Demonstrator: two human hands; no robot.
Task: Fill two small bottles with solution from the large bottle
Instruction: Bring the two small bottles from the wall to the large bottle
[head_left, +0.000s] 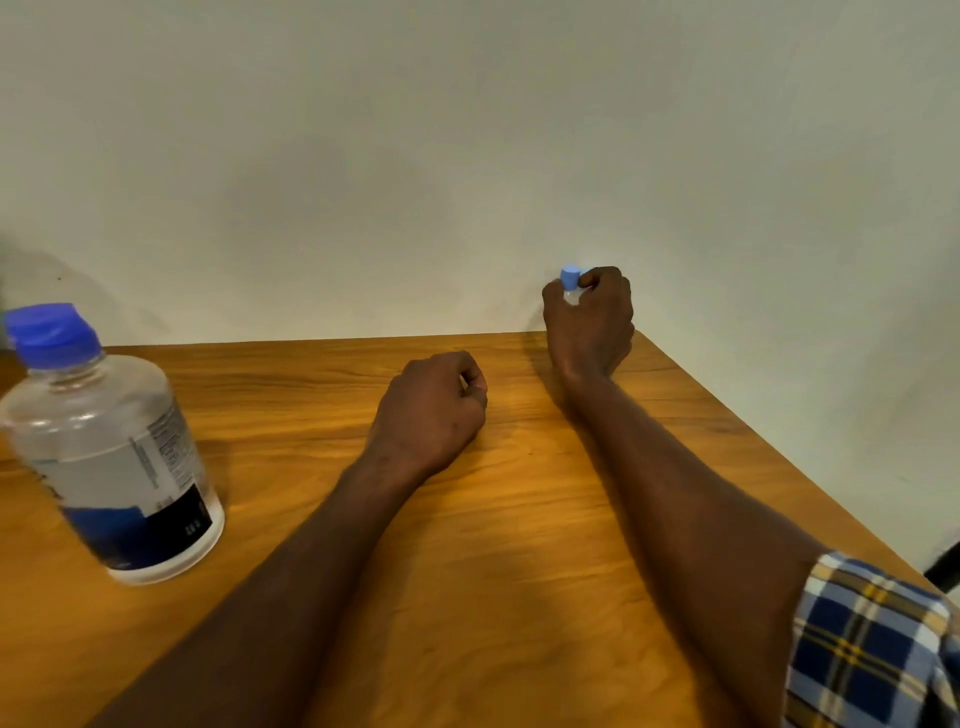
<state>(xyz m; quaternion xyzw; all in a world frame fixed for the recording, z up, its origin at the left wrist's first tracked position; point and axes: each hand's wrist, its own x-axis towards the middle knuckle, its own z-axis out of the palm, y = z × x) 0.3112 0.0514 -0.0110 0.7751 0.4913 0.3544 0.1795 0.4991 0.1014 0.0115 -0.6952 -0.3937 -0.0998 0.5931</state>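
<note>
The large clear bottle with a blue cap and a blue-and-black label stands on the left of the wooden table, cap on, partly filled. At the table's far right corner my right hand is closed around a small clear bottle, of which only the light blue cap and neck show above my fingers. My left hand rests on the table near the middle as a loose fist with nothing visible in it. A second small bottle is not in view.
A plain pale wall rises right behind the table's far edge. The table's right edge runs diagonally toward the lower right. A dark object pokes in beyond that edge.
</note>
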